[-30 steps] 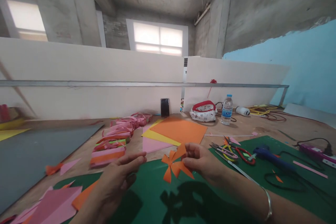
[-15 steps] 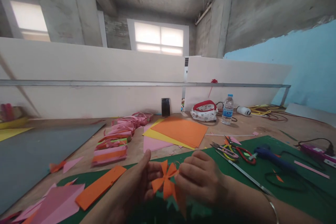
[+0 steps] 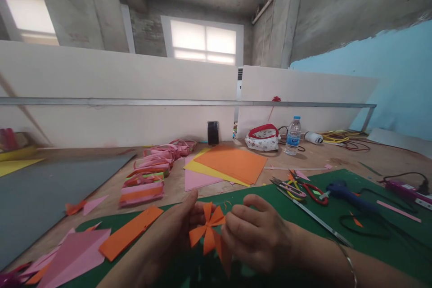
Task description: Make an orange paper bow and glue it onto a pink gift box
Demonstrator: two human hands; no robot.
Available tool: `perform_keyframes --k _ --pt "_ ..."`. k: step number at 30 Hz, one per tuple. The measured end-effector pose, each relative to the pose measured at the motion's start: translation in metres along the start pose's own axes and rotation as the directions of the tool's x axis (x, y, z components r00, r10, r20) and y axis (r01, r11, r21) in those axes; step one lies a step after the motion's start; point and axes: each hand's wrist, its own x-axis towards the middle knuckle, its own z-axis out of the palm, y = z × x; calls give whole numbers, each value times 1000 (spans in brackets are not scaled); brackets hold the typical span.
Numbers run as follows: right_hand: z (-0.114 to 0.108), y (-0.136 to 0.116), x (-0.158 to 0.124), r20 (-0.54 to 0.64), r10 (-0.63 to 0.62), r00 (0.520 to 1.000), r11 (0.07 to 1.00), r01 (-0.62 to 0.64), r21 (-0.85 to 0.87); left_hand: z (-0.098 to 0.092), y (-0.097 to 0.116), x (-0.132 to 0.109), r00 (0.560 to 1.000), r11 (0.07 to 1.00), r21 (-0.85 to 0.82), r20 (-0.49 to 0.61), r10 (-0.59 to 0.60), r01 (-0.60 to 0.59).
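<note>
Between my hands is an orange paper flower (image 3: 208,228) with several pointed petals, held above the green cutting mat (image 3: 216,198). My left hand (image 3: 180,229) is behind its left side, fingers curled against it and thumb raised. With curled fingers, my right hand (image 3: 258,234) pinches a petal at the flower's right; the fingertips are partly hidden. A folded orange paper strip (image 3: 130,233) lies beside my left forearm. Pink paper pieces (image 3: 76,254) are further left. Beyond my right hand lie scissors (image 3: 312,191), a pink-handled tool (image 3: 292,188) and a metal ruler (image 3: 315,216).
Orange sheets (image 3: 232,162) lie over yellow and pink ones behind my hands. A row of pink paper bundles (image 3: 141,192) is to their left. A blue glue gun (image 3: 351,195) with its cord, a water bottle (image 3: 293,137), a pouch (image 3: 262,139) and a phone (image 3: 213,132) are around the table.
The flower has shifted slightly left and turned a little in my hands. My right hand's index finger has lifted somewhat. The whole view has tilted slightly.
</note>
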Motion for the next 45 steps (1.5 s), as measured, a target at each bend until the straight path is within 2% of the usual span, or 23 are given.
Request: perform_keyframes --k 4,10,14,18,21,24,26,28,30,32,35,37,41,43,45 --pt "1 0 -2 -20 15 1000 1000 -16 -8 -3 -4 2 1000 999 35 -1 19 -19" --pt "5 -1 -3 -23 20 1000 1000 -21 -7 -3 -8 2 991 990 87 85 105 -112" --pt "11 -2 -2 -74 141 987 988 -136 75 -9 -6 7 985 976 130 27 171 -173" --pt "16 -1 -5 -160 289 944 952 -265 156 -14 -4 10 971 952 200 -16 238 -230" --pt "16 1 -9 -96 477 874 856 -437 277 -14 -5 9 962 937 245 -53 269 -249" --pt "15 0 -11 76 665 743 670 -639 379 -12 -6 8 952 927 270 -86 293 -261" --pt "16 -2 -11 218 724 654 540 -735 410 -11 -7 9 947 924 277 -109 302 -263" --pt "18 -5 -11 310 737 600 453 -780 432 -10 -8 10 942 923 280 -134 309 -263" --pt "20 -7 -11 338 735 588 422 -787 451 -11 -8 11 935 923 277 -154 319 -269" --pt "22 -6 -12 319 731 603 429 -770 473 -12 -7 11 923 920 272 -185 337 -282" --pt "21 -2 -12 271 725 633 444 -731 518 -14 -4 12 887 907 282 -255 384 -312" --pt "20 -1 -10 298 723 623 400 -730 555 -14 -3 12 863 895 294 -287 416 -334" --pt "19 -7 -3 531 685 499 93 -783 615 -9 -6 13 848 870 319 -259 463 -377" --pt "21 -11 0 584 681 441 11 -804 594 -5 -10 15 851 856 327 -214 480 -401" --pt "24 -15 4 592 710 382 -15 -832 555 0 -15 16 856 846 329 -167 489 -419"
